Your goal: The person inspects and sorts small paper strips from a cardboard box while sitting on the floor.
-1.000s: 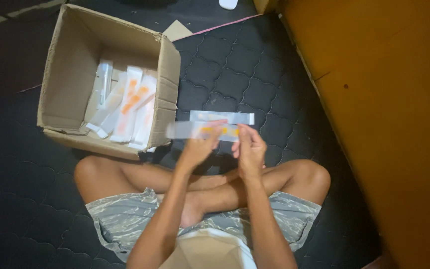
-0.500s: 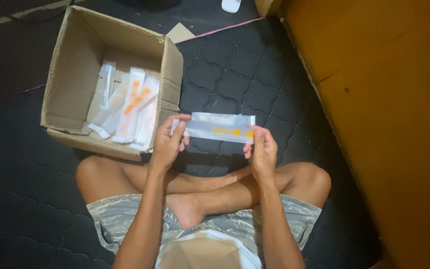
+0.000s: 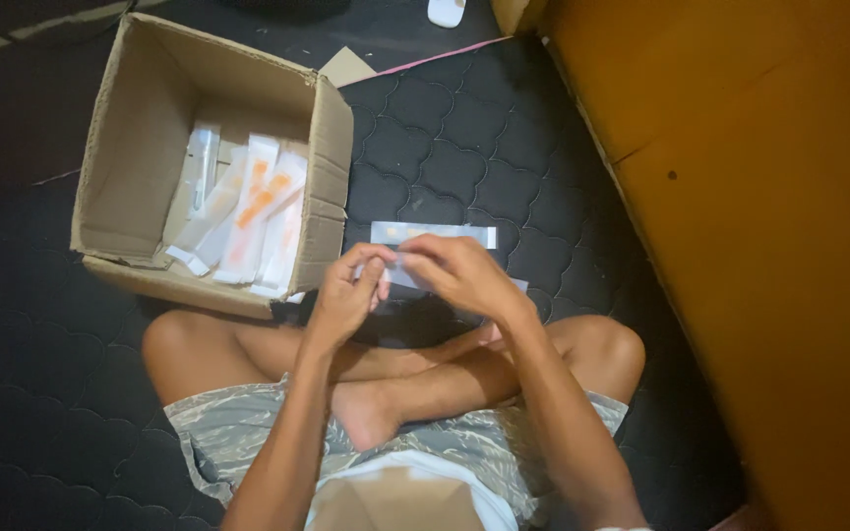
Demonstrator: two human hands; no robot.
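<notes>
My left hand (image 3: 346, 295) and right hand (image 3: 455, 275) meet in front of my crossed legs, both pinched on a flat clear sleeve packet (image 3: 435, 236) with pale orange marks. The packet lies level across my fingertips, its long top edge showing just beyond my knuckles; I judge I hold it this way so both hands can work one end. My left fingers curl tight with the thumb pressed to them. My right hand arches over from the other side, palm down, wrist bent inward, hiding most of the packet. Both forearms angle in from my lap. Just beyond my left hand sits an open cardboard box (image 3: 332, 167) with more white and orange packets (image 3: 253, 211) stacked inside. To my right runs an orange wooden panel (image 3: 740, 226); under everything is a black quilted mat (image 3: 464, 147).
</notes>
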